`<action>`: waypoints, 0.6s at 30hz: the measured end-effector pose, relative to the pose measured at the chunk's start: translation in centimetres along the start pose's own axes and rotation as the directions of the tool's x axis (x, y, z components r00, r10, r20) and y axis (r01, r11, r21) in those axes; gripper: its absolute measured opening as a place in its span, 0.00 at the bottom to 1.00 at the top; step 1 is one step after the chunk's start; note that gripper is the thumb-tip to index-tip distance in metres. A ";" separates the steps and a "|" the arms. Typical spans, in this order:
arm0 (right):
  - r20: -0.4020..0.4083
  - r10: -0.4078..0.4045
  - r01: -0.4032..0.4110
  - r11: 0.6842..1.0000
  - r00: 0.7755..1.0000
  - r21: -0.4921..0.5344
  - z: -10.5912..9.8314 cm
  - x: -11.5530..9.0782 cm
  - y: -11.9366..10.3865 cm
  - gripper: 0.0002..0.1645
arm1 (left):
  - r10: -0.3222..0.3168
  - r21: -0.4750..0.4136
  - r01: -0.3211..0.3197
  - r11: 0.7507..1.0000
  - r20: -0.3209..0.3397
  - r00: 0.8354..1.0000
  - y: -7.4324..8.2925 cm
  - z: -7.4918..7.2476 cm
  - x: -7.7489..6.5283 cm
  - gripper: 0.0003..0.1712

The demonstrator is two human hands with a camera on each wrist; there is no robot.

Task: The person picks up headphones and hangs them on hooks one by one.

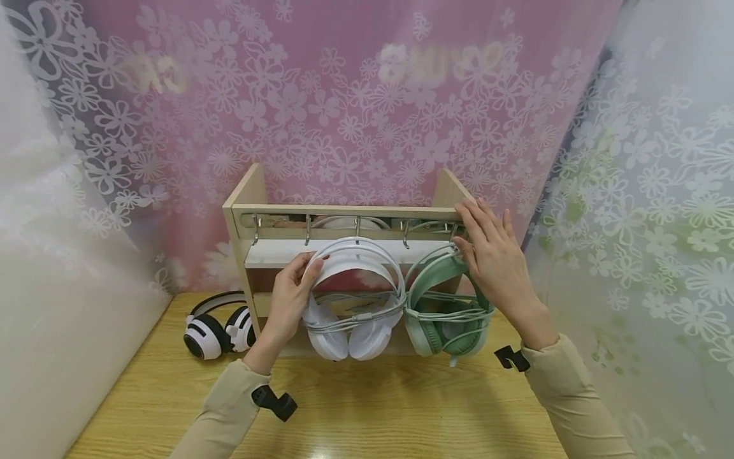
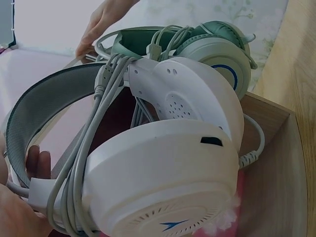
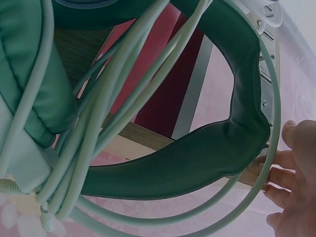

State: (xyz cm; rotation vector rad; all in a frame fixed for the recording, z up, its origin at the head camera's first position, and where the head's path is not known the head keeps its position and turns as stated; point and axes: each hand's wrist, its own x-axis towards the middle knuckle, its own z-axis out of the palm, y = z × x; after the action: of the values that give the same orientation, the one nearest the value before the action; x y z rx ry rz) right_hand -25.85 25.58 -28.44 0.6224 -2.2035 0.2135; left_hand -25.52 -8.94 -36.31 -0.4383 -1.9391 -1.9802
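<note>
White headphones (image 1: 367, 331), with their cable wound round the earcups, are gripped by my left hand (image 1: 292, 290) at the left side of the headband. In the head view their headband top overlaps the middle hook. Green headphones (image 1: 450, 319), also wrapped in cable, hang at the rightmost hook of a wooden hook rack (image 1: 344, 209). My right hand (image 1: 496, 261) rests at the rack's upper right corner, fingers extended over the board beside the green headband (image 3: 247, 89). From the left wrist, the white earcup (image 2: 163, 173) fills the foreground, with the green pair behind.
Black-and-white headphones (image 1: 209, 331) lie on the wooden table (image 1: 367, 408) left of the rack. Several metal hooks (image 1: 308, 229) line the rack's front, above a white shelf (image 1: 275, 254). A pink flowered curtain (image 1: 344, 95) hangs behind, a pale one (image 1: 648, 191) at the right.
</note>
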 end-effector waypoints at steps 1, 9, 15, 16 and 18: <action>0.001 0.001 -0.001 1.000 1.000 0.000 0.0 0.0 0.0 0.34 | -0.001 0.002 0.001 1.000 0.001 1.000 0.0 0.0 0.0 0.17; 0.003 0.008 -0.008 1.000 1.000 0.008 0.0 0.1 0.0 0.34 | -0.011 0.003 0.011 1.000 0.018 1.000 -0.1 -0.1 -0.1 0.17; 0.009 0.010 -0.010 1.000 1.000 0.003 -0.1 0.1 0.0 0.34 | -0.020 0.020 0.020 1.000 0.030 0.999 -0.2 -0.3 -0.2 0.17; 0.010 0.010 -0.010 1.000 1.000 0.004 -0.1 0.1 0.0 0.34 | -0.022 0.023 0.022 1.000 0.035 0.999 -0.3 -0.4 -0.2 0.17; 0.008 0.008 -0.008 1.000 1.000 0.005 -0.1 0.1 0.0 0.34 | -0.027 0.023 0.026 0.999 0.046 0.999 -0.3 -0.5 -0.2 0.18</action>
State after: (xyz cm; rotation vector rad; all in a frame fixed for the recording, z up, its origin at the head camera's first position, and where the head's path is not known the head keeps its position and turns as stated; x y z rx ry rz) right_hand -25.83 25.54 -28.32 0.6176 -2.2139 0.2209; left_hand -25.49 -9.41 -36.70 -0.4590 -2.0031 -1.9794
